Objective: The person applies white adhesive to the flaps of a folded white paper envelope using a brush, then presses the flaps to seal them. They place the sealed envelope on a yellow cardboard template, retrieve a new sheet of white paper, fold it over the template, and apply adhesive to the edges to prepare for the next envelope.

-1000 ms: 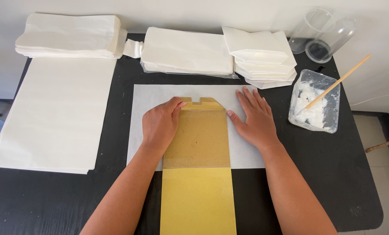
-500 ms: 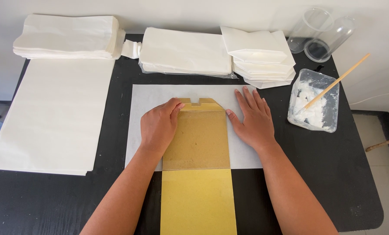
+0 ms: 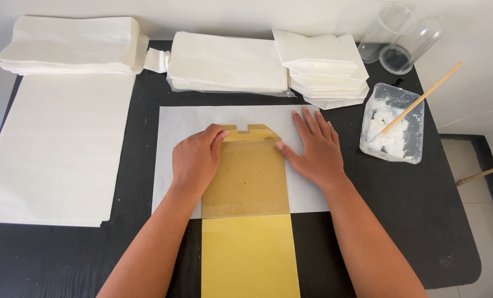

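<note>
Fingers [image 3: 313, 127] of the right hand [image 3: 313, 152] are spread flat on the white sheet [image 3: 175, 124], gripping nothing, thumb touching the yellow cardboard template's [image 3: 246, 176] right edge. Left hand [image 3: 194, 160] lies flat over the template's left edge, fingers together. Right of the template sits a paste tub [image 3: 393, 124] with a stick [image 3: 420, 99]; paper stacks [image 3: 227, 63] behind it.

A black table [image 3: 423, 221] carries a white sheet [image 3: 180, 127]; left of it paper stacks [image 3: 53, 149], behind it bags [image 3: 227, 60], right a tub [image 3: 393, 124].
</note>
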